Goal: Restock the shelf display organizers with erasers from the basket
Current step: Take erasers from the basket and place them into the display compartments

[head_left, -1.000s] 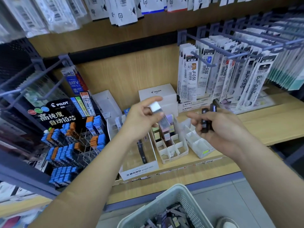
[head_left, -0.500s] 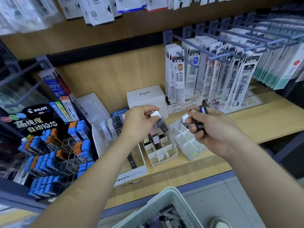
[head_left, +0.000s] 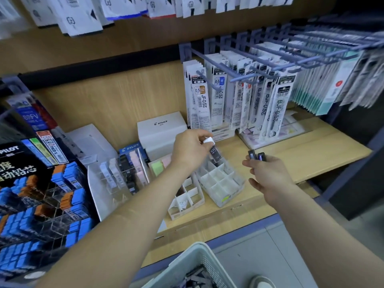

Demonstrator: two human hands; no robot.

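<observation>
shelf (head_left: 311,146) box (head_left: 162,129) reads pilot, eraser (head_left: 214,152) 100

A stationery shop. Across the upper right of the frame, rows of blue-grey peg hooks (head_left: 291,61) carry hanging packs of pen refills (head_left: 202,100), some printed JF-0.5, many of each kind. At the left, a black Pilot display rack (head_left: 41,194) holds stacked blue and orange lead cases. On the wooden shelf (head_left: 322,150) in the middle stand a white Pilot box (head_left: 162,127) and divided display organizers (head_left: 222,183). A stock basket (head_left: 193,265) sits at the bottom edge.
</observation>
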